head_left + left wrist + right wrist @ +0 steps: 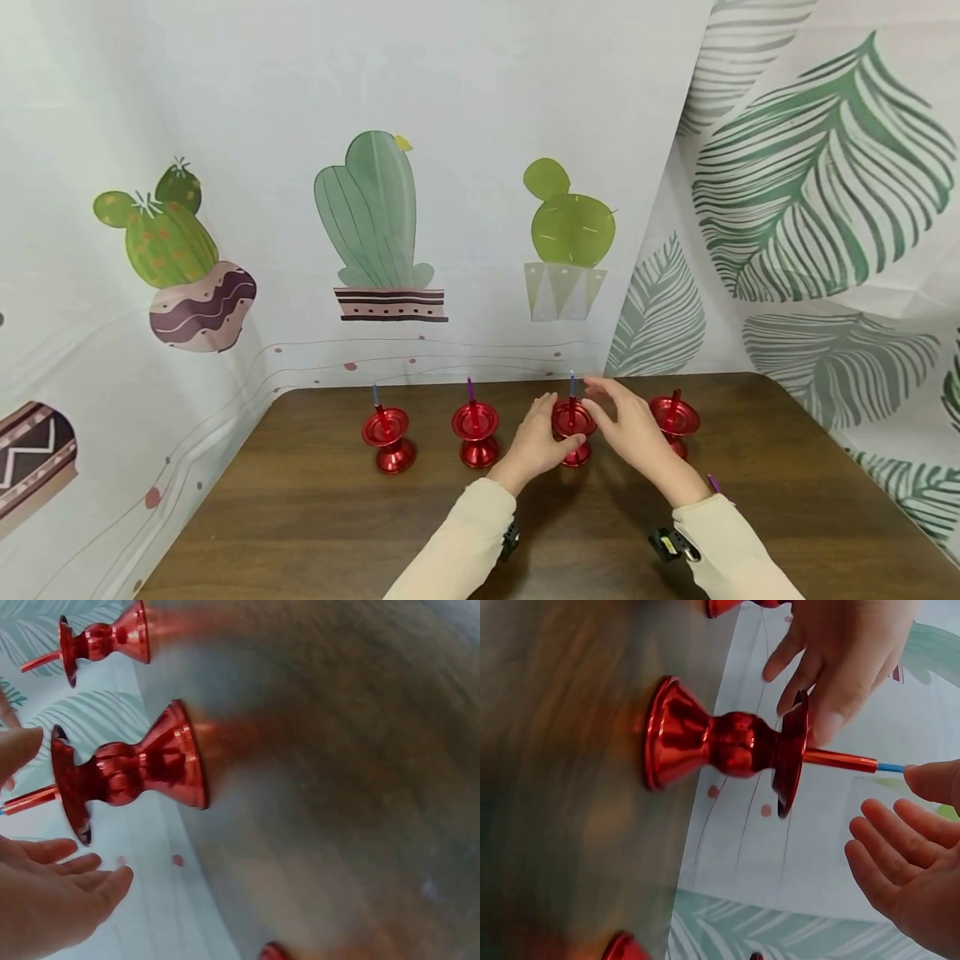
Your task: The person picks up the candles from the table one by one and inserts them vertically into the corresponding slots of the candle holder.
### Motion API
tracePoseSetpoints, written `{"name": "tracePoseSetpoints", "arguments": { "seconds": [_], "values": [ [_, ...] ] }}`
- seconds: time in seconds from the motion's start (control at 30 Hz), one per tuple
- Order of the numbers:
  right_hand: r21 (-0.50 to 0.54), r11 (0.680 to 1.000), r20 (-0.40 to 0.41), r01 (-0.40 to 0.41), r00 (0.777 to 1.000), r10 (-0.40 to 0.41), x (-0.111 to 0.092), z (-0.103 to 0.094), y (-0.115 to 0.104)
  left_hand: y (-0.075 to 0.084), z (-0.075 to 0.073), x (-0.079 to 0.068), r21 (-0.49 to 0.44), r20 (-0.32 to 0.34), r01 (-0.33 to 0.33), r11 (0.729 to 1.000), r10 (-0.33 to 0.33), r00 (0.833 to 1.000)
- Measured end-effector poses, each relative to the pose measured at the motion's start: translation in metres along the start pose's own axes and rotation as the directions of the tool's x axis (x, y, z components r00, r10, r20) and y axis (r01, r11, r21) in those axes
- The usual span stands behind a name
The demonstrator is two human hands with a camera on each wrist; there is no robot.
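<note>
A red metallic candle holder (573, 421) stands upright with a blue candle (572, 385) in its tube. My left hand (536, 442) is at its left side, fingers spread, its thumb reaching across the front of the dish. To the right is my right hand (630, 425), with a gap between its fingers and thumb. In the right wrist view, the right thumb overlaps the candle's tip; whether they touch I cannot tell. Neither hand visibly grips anything. The left wrist view shows the holder (120, 772) tipped sideways by the camera angle, with the left hand (52, 907) beside it.
Holders with a blue candle (376, 393) and a purple candle (470, 390) stand to the left. The rightmost holder (675, 412) shows no candle in its tube. Beside the right sleeve, a purple tip (714, 483) peeks out. Behind the wooden table (315, 508) hangs printed cloth.
</note>
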State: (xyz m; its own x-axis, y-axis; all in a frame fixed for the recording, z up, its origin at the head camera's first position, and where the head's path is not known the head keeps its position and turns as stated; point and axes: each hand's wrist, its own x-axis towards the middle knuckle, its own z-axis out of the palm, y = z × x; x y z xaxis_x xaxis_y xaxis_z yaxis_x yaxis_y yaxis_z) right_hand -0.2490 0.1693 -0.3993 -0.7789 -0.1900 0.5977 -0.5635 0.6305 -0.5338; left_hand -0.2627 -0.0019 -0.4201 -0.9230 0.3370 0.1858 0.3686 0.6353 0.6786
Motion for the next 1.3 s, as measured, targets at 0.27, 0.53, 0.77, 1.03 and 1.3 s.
{"name": "tracePoseSetpoints", "arguments": {
  "seconds": [0.27, 0.53, 0.77, 1.03, 1.3],
  "values": [
    [-0.052, 0.999, 0.056, 0.001, 0.998, 0.002, -0.021, -0.022, 0.000, 0.019, -0.010, -0.013, 0.232, 0.010, 0.073, 0.970, -0.078, 0.997],
    [-0.112, 0.991, 0.039, 0.076, 0.997, -0.072, -0.043, -0.036, 0.007, 0.041, -0.012, -0.030, 0.396, 0.116, 0.099, 0.913, -0.156, 0.981],
    [-0.163, 0.984, 0.042, 0.074, 0.997, -0.068, -0.058, -0.050, 0.017, 0.056, -0.001, -0.027, 0.361, 0.172, 0.009, 0.933, -0.077, 0.982],
    [-0.191, 0.981, 0.068, -0.013, 0.997, 0.027, -0.074, -0.068, 0.035, 0.060, 0.029, -0.014, 0.075, 0.156, -0.085, 0.994, 0.073, 0.985],
    [-0.214, 0.975, 0.044, -0.063, 0.996, 0.075, -0.086, -0.084, 0.053, 0.065, 0.057, 0.002, -0.085, 0.009, -0.090, 0.992, 0.091, 0.996]
  ]
}}
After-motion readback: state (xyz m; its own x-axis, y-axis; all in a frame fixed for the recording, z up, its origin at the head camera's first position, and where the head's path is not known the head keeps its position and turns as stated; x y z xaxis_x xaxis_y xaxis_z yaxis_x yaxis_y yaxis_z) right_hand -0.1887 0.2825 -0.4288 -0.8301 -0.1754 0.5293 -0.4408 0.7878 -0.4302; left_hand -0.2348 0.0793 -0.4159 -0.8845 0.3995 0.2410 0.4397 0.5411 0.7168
